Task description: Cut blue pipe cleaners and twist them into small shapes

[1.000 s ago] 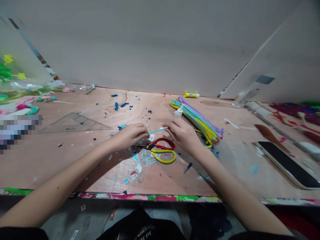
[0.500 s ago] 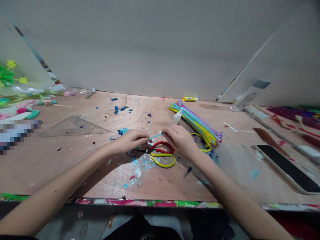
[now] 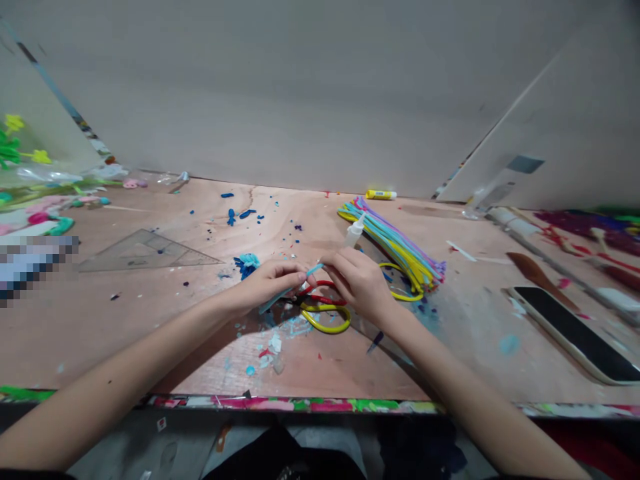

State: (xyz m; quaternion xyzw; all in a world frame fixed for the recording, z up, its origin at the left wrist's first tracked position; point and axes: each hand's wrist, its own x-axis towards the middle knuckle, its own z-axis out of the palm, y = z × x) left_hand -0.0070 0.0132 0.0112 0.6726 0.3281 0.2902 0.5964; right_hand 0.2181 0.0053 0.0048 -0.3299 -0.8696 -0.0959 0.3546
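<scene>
Pinching a thin pale-blue pipe cleaner (image 3: 314,269) between thumb and fingers, the left hand (image 3: 270,283) is nearly closed on it, while the half-closed right hand (image 3: 357,283) curls around its upper end, though whether it grips there is hidden. The strip slants above the red-and-yellow-handled steel scissors (image 3: 325,315), clear of the plywood bench (image 3: 325,363). A close, even pinch would best keep it steady. A bundle of multicoloured pipe cleaners (image 3: 395,248) and a translucent plastic squeeze bottle (image 3: 355,233) lie just beyond the right hand.
</scene>
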